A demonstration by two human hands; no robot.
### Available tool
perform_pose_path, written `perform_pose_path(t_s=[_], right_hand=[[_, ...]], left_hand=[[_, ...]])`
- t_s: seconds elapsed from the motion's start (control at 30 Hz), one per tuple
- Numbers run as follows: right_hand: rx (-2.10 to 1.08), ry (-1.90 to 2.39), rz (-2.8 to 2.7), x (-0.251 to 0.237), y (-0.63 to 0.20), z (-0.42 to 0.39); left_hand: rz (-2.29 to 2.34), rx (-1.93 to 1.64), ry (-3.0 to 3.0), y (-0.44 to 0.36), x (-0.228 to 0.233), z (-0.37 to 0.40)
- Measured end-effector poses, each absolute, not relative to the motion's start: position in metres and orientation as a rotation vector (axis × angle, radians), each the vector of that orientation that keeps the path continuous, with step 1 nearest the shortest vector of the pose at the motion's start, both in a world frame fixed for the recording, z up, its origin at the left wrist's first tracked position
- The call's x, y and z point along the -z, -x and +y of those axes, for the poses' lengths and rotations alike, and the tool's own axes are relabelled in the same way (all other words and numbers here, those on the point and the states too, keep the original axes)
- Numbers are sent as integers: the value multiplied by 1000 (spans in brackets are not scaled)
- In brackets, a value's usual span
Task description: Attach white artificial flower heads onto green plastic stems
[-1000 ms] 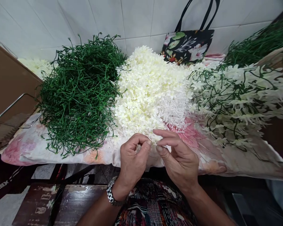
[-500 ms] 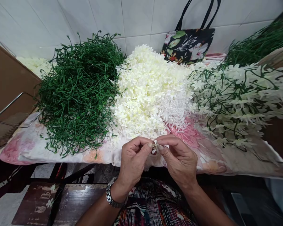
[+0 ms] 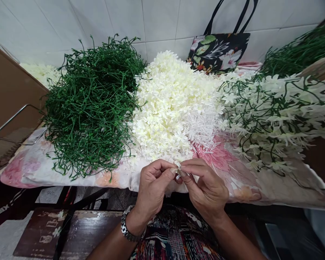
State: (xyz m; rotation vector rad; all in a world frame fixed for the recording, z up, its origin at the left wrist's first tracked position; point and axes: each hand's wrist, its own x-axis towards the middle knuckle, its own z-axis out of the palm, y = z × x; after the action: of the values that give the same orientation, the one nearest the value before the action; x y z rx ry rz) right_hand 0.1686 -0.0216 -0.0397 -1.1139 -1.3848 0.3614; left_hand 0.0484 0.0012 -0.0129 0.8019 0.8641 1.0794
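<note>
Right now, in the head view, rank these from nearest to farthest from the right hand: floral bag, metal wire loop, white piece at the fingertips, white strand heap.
1. White piece: at the right hand's fingertips.
2. White strand heap: just beyond the hand.
3. Floral bag: farther back, by the wall.
4. Metal wire loop: far left.

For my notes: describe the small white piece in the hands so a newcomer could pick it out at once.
Start at the large heap of cream flowers in the middle. Nearer the camera, the left hand and right hand face each other, with the small white piece between their fingertips. Unlike the flowers in the heap, it is pinched and partly hidden.
</note>
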Motion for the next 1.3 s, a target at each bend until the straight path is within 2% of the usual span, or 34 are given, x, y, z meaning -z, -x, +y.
perform_pose_path(t_s=[0.2,0.47,0.7,0.83,1.0,1.13,1.2,1.3], right_hand=[[-658,1094,-1303,33,-173,-20],[-717,1110,-1556,31,-183,-25],[-516,1181,-1676,25,-182,-27],[-524,1197,-1717,19,-180,-23],[-380,1285,-1784,24,-190,-26],[-164,1446,-1741,32,-202,-29],[-89,1488,-1731,37,-204,-30],[-20,1500,-1750,43,-204,-29]], left_hand=[[843,-1072,-761,-47,13,1],[1000,-1148,-997,-44,16,-1],[1115,-1179,-1404,-40,18,-11],[1157,-1177,-1685,-41,19,-15],[1132,-1218,-2219,-14,9,-10],[1815,-1471,-2398,32,10,1],[2121,-1327,-2360,49,12,8],[2192,-1024,-2382,57,12,17]])
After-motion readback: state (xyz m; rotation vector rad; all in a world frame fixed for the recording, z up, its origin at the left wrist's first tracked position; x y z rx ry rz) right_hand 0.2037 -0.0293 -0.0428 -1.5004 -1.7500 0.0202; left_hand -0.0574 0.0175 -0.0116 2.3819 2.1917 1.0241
